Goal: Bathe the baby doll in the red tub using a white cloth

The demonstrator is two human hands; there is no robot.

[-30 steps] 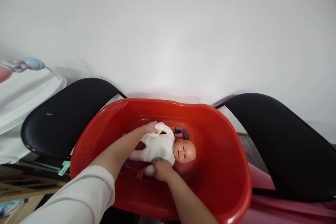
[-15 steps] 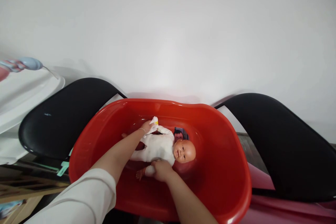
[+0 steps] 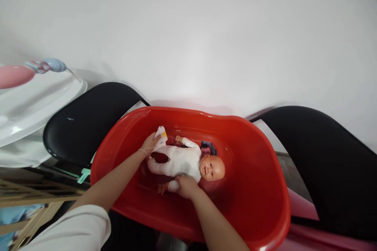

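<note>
A baby doll in white clothing lies on its back inside a red tub, head to the right. My left hand is closed on a small white item with a yellow patch, beside the doll's legs. Fingers of my right hand are wrapped round the doll's near arm, by its sleeve. A small dark picture card lies in the tub behind the doll's head.
Black chair seats stand left and right of the tub. At the far left are a white basin and a pink and blue object. A white wall rises behind.
My left hand has moved left with the white item, from the doll's far hand to its legs. My right hand stays on the near arm. The view has shifted slightly.
</note>
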